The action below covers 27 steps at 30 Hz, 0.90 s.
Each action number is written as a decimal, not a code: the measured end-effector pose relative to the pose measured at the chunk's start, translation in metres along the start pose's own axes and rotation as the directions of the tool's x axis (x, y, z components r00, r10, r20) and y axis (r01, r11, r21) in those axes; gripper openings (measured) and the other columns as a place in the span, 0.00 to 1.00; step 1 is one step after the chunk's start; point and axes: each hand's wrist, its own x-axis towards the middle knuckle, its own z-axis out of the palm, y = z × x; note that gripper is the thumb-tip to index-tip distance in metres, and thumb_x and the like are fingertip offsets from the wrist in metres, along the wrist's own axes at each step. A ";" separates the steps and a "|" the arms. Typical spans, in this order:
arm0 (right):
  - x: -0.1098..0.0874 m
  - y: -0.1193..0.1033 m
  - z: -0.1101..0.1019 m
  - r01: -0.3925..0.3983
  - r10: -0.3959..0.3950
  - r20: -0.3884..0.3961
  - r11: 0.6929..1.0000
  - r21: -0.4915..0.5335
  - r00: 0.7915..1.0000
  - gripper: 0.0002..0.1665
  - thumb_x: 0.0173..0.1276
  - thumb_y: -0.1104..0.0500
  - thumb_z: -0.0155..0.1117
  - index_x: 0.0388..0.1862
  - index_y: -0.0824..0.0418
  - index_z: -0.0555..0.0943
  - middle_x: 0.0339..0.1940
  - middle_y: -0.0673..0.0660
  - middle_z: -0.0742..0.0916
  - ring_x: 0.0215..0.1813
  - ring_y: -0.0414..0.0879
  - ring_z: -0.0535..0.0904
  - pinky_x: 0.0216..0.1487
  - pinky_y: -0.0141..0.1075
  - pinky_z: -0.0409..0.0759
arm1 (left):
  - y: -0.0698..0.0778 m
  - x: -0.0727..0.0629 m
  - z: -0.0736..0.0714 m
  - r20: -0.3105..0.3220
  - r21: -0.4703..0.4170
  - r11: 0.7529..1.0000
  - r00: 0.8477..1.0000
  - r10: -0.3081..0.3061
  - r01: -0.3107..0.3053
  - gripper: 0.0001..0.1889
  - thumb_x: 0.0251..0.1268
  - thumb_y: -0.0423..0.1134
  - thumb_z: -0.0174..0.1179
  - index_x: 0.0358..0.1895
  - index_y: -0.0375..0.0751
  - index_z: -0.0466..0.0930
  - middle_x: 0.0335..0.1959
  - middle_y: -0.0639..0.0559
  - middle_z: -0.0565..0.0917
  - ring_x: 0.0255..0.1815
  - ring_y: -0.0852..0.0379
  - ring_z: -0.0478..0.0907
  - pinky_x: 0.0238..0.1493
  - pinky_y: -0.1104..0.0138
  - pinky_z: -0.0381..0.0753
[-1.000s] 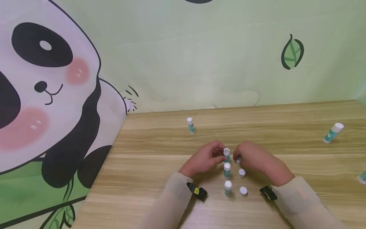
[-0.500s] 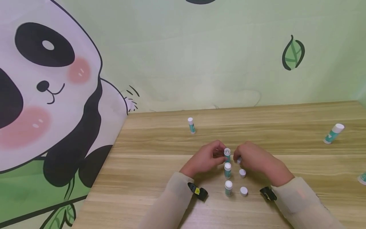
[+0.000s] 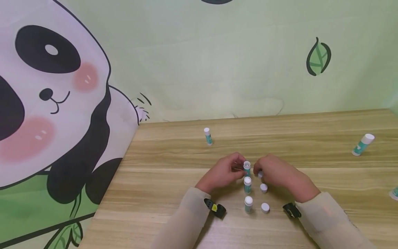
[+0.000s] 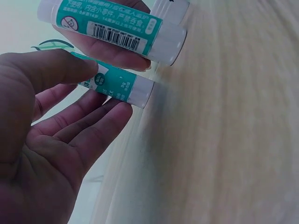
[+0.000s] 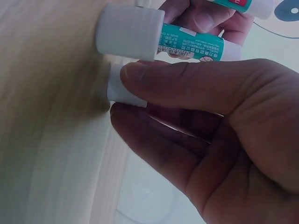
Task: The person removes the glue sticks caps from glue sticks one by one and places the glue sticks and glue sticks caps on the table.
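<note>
Three uncapped glue sticks stand in a row on the table in the head view. My left hand (image 3: 224, 172) pinches the farthest glue stick (image 4: 117, 86) between thumb and fingers, its white base at the tabletop. The middle glue stick (image 3: 247, 185) and the nearest glue stick (image 3: 248, 205) stand untouched. Right of the row, my right hand (image 3: 275, 170) holds a small white cap (image 5: 122, 88) between thumb and forefinger, low at the wood. Another white cap (image 3: 263, 188) sits just in front of that hand, and a third cap (image 3: 265, 208) lies nearer the front.
Upright at the back left is a capped glue stick (image 3: 208, 137). A second capped glue stick (image 3: 363, 145) stands far right, and part of one more glue stick (image 3: 394, 193) shows at the right edge. Behind the wooden table (image 3: 161, 155) hangs a green panda backdrop (image 3: 217, 69).
</note>
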 end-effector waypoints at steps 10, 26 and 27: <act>-0.003 0.000 -0.005 -0.042 0.041 0.015 0.998 0.046 0.999 0.16 0.55 0.71 0.65 0.43 0.63 0.85 0.42 0.56 0.88 0.44 0.48 0.81 0.52 0.49 0.80 | 0.004 -0.001 -0.001 -0.007 0.012 1.000 1.000 -0.003 0.003 0.14 0.63 0.34 0.64 0.50 0.50 0.74 0.46 0.57 0.82 0.50 0.66 0.79 0.50 0.74 0.78; -0.013 -0.010 -0.024 -0.035 0.036 -0.033 0.999 0.015 0.999 0.18 0.62 0.64 0.67 0.52 0.65 0.82 0.49 0.61 0.85 0.53 0.57 0.81 0.56 0.53 0.78 | 0.001 -0.003 -0.010 -0.019 -0.016 0.999 0.999 -0.030 0.029 0.20 0.63 0.37 0.62 0.59 0.47 0.73 0.55 0.57 0.80 0.59 0.60 0.77 0.60 0.66 0.76; -0.013 -0.011 -0.025 -0.029 0.030 -0.039 1.000 0.008 0.999 0.19 0.63 0.64 0.67 0.53 0.66 0.81 0.49 0.62 0.85 0.53 0.57 0.81 0.56 0.53 0.78 | 0.001 -0.003 -0.011 -0.022 -0.026 0.999 0.999 -0.037 0.037 0.21 0.63 0.38 0.62 0.60 0.46 0.73 0.56 0.55 0.80 0.59 0.59 0.77 0.59 0.66 0.77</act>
